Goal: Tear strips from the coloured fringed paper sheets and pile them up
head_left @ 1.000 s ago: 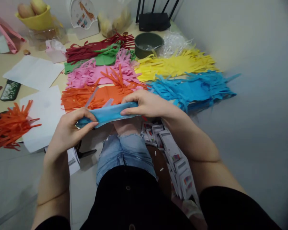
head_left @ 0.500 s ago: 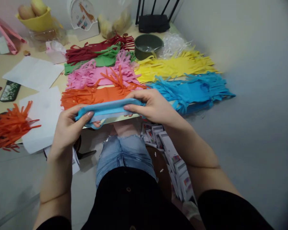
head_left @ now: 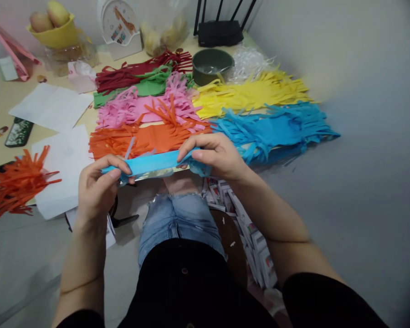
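A light blue folded strip [head_left: 153, 164] of paper or cloth is stretched level between my two hands, just off the table's front edge. My left hand [head_left: 100, 184] pinches its left end between thumb and fingers. At the other end my right hand [head_left: 217, 155] grips it, with a crumpled blue part hanging below the fingers. Just behind the strip lies an orange fringed piece [head_left: 157, 138], cut into ribbons at both ends. To the right of my right hand is a blue fringed piece [head_left: 276, 127].
Pink [head_left: 143, 107], green, dark red and yellow [head_left: 253, 93] fringed pieces lie further back. A dark green bowl [head_left: 212, 66] stands near a black router [head_left: 220, 33]. An orange tassel [head_left: 22, 182], a phone [head_left: 18, 132] and white sheets [head_left: 51, 105] are on the left. A wall bounds the right.
The blue strip has been turned or folded narrower, its pale inner face now mostly out of sight. My right hand's fingers have shifted, and crumpled blue material now shows beneath them.
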### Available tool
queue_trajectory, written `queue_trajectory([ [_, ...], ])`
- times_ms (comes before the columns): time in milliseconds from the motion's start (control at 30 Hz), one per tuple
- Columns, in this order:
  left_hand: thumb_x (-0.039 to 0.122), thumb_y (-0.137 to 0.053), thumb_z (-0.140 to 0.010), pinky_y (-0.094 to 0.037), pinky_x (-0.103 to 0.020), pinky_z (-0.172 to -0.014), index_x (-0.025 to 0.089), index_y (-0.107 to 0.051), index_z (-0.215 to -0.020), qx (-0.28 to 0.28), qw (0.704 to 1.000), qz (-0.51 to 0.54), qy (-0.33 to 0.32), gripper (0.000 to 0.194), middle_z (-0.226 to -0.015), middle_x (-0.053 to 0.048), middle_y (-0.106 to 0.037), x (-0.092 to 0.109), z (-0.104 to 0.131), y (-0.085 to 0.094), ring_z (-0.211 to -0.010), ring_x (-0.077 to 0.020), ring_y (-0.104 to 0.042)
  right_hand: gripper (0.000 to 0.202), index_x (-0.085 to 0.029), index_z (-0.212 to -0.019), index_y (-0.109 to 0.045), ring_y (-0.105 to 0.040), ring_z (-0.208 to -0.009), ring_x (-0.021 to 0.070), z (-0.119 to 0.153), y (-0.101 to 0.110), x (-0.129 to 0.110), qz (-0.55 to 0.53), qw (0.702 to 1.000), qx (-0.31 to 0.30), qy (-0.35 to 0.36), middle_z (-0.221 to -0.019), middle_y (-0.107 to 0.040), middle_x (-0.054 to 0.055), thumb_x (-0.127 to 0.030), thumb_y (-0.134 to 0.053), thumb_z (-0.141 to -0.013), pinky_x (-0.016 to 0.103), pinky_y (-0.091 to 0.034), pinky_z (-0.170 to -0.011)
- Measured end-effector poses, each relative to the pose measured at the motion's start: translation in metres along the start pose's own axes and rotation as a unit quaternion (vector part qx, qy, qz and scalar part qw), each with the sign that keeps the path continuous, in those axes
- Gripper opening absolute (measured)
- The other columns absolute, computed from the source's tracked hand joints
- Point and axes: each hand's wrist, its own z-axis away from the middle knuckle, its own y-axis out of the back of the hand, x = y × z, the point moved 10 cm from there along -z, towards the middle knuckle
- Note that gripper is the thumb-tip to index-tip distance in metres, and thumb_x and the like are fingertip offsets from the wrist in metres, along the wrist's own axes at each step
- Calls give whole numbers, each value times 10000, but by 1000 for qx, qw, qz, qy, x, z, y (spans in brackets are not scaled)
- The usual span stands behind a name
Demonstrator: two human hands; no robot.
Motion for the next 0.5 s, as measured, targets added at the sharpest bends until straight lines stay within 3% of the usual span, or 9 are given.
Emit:
queue_trajectory([
  [100, 273, -785, -783, -441, -257, -578, 196, -637, -716, 32, 991, -126, -35, 180, -648, 14, -624, 6, 5, 6, -580, -114, -572, 285, -149, -817, -695, -644, -721, 138, 2, 3, -2, 52, 998, 26, -4, -807, -707, 44, -433, -708, -835, 240, -499, -673],
  [233, 259, -795, -787, -492, -270, -645, 255, -678, -1020, 38, 966, -250, -57, 261, -861, 5, -695, 11, 8, 4, -701, -143, -653, 274, -179, -1085, -689, -686, -948, 184, 6, 5, -10, 125, 991, 58, 8, -1047, -728, 60, -298, -711, -839, 285, -515, -839],
  [333, 301, -745, -840, -499, -275, -661, 236, -713, -981, 21, 943, -327, -62, 158, -859, -12, -723, 11, 9, -1, -706, -150, -656, 150, -167, -987, -715, -694, -921, 192, 8, 2, -12, 175, 983, 53, 4, -983, -749, 54, -224, -663, -857, 292, -505, -837],
  [400, 325, -733, -853, -495, -272, -634, 214, -704, -865, 15, 944, -327, -49, 115, -792, -12, -724, 9, 9, 0, -657, -144, -643, 79, -148, -886, -708, -689, -838, 178, 9, 2, -14, 180, 982, 54, 10, -896, -747, 50, -201, -662, -848, 278, -502, -778],
  [500, 325, -738, -855, -546, -291, -668, 209, -685, -887, 11, 974, -225, -3, 131, -753, -19, -734, -2, 10, 2, -669, -167, -688, 88, -139, -894, -693, -684, -738, 146, 11, 2, -11, 115, 992, 56, 6, -840, -736, 37, -206, -678, -838, 249, -513, -695],
])
